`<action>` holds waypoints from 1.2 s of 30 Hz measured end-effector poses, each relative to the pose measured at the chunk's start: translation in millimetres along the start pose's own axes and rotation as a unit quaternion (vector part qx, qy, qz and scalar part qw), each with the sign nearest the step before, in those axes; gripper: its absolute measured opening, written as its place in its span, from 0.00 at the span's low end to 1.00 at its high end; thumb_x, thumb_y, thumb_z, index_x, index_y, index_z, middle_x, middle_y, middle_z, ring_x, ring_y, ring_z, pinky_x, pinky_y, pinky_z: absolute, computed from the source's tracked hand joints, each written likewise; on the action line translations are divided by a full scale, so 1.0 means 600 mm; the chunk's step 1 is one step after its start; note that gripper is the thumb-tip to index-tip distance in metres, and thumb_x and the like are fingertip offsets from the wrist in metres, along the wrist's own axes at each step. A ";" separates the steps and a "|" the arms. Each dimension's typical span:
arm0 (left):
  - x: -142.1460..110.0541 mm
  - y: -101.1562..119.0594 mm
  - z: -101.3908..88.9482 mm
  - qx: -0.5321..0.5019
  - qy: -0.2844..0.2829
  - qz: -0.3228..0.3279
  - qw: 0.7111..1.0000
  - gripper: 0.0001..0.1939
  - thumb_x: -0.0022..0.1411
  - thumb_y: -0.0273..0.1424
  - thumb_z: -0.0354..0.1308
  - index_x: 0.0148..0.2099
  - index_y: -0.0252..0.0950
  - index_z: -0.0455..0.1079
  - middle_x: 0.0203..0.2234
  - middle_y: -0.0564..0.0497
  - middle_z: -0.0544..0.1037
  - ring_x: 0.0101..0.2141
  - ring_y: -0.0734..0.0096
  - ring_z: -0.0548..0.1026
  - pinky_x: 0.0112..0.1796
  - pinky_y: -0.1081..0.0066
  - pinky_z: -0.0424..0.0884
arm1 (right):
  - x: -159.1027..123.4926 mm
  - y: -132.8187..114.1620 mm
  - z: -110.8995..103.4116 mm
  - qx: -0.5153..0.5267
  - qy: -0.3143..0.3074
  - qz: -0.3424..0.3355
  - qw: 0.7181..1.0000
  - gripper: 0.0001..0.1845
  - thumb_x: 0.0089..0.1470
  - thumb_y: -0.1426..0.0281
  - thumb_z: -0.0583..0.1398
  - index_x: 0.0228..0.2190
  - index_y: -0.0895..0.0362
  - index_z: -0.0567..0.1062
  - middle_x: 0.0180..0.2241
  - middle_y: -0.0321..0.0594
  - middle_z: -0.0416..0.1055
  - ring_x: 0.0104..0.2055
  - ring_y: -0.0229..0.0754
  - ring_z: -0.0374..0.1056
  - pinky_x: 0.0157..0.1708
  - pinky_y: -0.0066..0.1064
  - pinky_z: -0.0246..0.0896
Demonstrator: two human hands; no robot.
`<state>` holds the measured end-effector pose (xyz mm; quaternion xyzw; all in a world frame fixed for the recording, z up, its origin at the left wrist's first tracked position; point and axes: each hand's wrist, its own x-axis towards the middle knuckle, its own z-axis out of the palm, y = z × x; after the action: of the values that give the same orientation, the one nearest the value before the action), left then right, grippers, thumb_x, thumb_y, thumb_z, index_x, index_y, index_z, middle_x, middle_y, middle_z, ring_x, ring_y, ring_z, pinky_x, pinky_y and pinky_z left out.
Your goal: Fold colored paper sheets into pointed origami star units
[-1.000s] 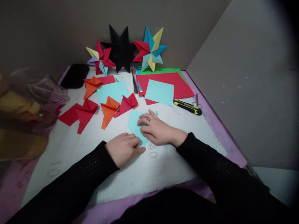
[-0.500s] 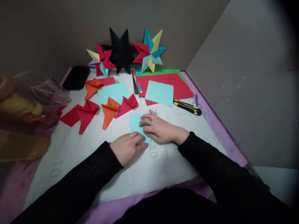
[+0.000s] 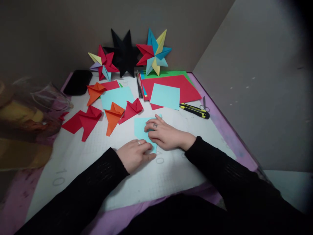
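A light blue paper sheet (image 3: 140,127) lies on the white gridded mat (image 3: 156,176) in front of me. My right hand (image 3: 165,134) rests flat on the sheet, fingers pointing left and pressed on the paper. My left hand (image 3: 133,155) sits at the sheet's near corner, fingers curled, fingertips pinching or pressing that corner down. Both arms wear black sleeves.
Folded red and orange paper units (image 3: 113,116) lie to the left. Flat red, green and blue sheets (image 3: 171,89) are stacked behind, with a yellow-black utility knife (image 3: 194,110) beside them. Three paper stars (image 3: 153,52) lean on the back wall. A black case (image 3: 78,81) and a clear bag (image 3: 29,114) sit left.
My left hand has slid a little to the right along the sheet's near edge. The right hand has stayed pressed on the paper. The view shifted slightly.
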<state>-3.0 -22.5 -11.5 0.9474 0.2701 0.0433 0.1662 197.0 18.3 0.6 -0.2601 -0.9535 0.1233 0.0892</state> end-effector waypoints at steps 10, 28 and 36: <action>-0.006 -0.021 0.015 0.095 0.012 0.038 0.995 0.22 0.69 0.32 0.32 0.58 0.46 0.61 0.30 0.49 0.69 0.30 0.65 0.64 0.34 0.65 0.59 | 0.000 0.000 0.001 0.007 0.004 -0.001 1.000 0.09 0.54 0.75 0.52 0.27 0.56 0.71 0.44 0.42 0.65 0.54 0.49 0.52 0.58 0.58 0.34; 0.013 0.001 0.005 -0.086 0.013 -0.087 0.992 0.24 0.66 0.46 0.39 0.30 0.34 0.65 0.22 0.54 0.62 0.26 0.72 0.61 0.34 0.69 0.59 | 0.000 0.001 0.006 0.009 0.002 0.005 1.000 0.09 0.53 0.76 0.51 0.28 0.56 0.70 0.44 0.44 0.63 0.52 0.49 0.53 0.58 0.59 0.34; 0.014 0.000 0.007 -0.055 0.005 -0.068 0.996 0.24 0.66 0.45 0.39 0.33 0.34 0.67 0.24 0.53 0.65 0.27 0.70 0.63 0.33 0.68 0.58 | 0.002 0.000 0.005 -0.013 0.002 0.006 1.000 0.08 0.53 0.75 0.52 0.28 0.56 0.70 0.44 0.44 0.64 0.53 0.49 0.53 0.58 0.58 0.33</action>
<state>4.9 -19.5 -15.3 0.9160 0.3322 0.0515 0.2188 195.1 18.2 -2.4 -0.2672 -0.9532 0.1113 0.0870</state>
